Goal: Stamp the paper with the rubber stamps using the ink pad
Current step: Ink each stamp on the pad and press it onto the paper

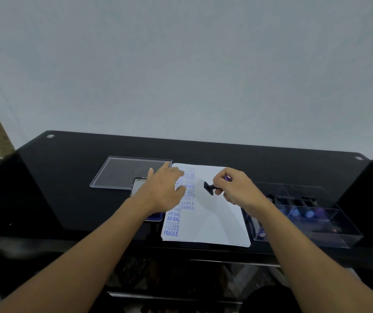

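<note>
The black table (68, 177) holds a paper (215, 222) printed with blue words, beside a clear box (330, 224) of stamps. The left hand (163, 190) rests with fingers spread on its left edge, partly covering the ink pad (156, 217); the right hand (237, 188) pinches a stamp (209, 188) above the paper.

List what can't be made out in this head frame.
All head view.
- Ink pad: mostly hidden under the left hand and wrist; only a blue corner shows.
- Stamp in the right hand: face turned sideways, text unreadable; handle buried in fingers.
- Upper prints on the paper: partly under the left hand, the rest too small and blurred.
- Spare stamps in the clear box: blurred, partly behind the right forearm; count unclear.
</note>
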The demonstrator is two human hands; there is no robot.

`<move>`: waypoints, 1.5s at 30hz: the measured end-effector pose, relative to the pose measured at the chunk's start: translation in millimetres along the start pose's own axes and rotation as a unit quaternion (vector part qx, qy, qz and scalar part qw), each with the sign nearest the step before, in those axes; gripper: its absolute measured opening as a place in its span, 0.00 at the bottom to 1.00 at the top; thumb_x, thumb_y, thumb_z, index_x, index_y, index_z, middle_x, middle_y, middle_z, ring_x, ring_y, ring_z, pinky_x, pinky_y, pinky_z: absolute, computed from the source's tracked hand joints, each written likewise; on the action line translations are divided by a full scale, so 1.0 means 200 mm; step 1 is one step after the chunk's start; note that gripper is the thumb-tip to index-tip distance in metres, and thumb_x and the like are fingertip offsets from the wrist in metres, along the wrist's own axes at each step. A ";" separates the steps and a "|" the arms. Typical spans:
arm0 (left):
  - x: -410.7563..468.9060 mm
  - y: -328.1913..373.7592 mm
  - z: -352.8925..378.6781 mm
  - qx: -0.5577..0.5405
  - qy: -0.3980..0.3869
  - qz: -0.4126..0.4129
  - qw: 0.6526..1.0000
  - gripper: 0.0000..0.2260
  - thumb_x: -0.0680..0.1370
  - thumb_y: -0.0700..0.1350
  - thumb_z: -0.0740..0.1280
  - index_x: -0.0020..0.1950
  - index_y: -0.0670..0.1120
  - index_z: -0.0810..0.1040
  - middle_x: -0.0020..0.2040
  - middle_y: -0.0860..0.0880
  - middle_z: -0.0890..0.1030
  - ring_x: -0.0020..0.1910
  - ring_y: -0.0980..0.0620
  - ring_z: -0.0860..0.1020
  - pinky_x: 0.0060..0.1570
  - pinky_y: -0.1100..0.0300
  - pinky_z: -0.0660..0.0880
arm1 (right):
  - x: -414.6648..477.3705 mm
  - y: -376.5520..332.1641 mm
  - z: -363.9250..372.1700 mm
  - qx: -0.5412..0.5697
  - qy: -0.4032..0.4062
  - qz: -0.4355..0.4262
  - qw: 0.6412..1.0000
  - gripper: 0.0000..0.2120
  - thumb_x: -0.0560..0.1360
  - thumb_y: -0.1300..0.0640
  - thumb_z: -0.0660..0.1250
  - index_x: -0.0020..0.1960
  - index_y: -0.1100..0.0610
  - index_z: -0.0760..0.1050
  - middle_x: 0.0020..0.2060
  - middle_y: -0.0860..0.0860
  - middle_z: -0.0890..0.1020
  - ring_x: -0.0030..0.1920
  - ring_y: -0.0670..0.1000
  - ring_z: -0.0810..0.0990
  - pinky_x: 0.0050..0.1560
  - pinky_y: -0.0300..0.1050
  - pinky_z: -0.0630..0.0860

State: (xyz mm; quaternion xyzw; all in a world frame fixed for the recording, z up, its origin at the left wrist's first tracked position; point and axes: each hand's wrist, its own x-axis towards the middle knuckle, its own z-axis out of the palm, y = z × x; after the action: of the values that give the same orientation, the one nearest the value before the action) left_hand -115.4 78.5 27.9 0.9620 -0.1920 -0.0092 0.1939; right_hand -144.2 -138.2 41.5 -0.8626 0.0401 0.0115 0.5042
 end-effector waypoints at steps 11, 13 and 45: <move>0.07 0.40 0.12 -0.065 -0.026 0.046 0.997 0.21 0.84 0.51 0.57 0.77 0.50 0.63 0.80 0.54 0.59 0.80 0.54 0.46 0.78 0.44 0.45 | -0.14 0.22 -0.40 -0.085 0.068 -0.048 0.993 0.07 0.79 0.55 0.66 0.43 0.51 0.79 0.35 0.49 0.82 0.29 0.42 0.74 0.34 0.41 0.72; 0.08 0.48 0.15 -0.076 -0.029 0.060 0.995 0.21 0.84 0.51 0.58 0.77 0.50 0.64 0.80 0.54 0.60 0.80 0.54 0.46 0.78 0.45 0.44 | -0.17 0.28 -0.52 -0.098 0.084 -0.027 0.991 0.07 0.79 0.53 0.66 0.43 0.50 0.80 0.35 0.48 0.83 0.33 0.45 0.77 0.36 0.43 0.74; 0.19 0.88 0.49 -0.037 -0.067 0.144 0.987 0.20 0.84 0.52 0.58 0.76 0.50 0.67 0.79 0.51 0.62 0.81 0.50 0.48 0.77 0.44 0.44 | -0.29 0.67 -0.82 -0.284 0.040 0.104 0.952 0.10 0.77 0.54 0.65 0.43 0.48 0.84 0.38 0.43 0.85 0.42 0.48 0.84 0.47 0.48 0.83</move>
State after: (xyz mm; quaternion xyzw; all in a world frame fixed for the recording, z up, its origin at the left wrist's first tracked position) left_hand -154.2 -120.8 6.3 0.9135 -0.3411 -0.0529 0.2152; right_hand -215.6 -343.1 9.8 -0.9608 0.1453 0.0402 0.2327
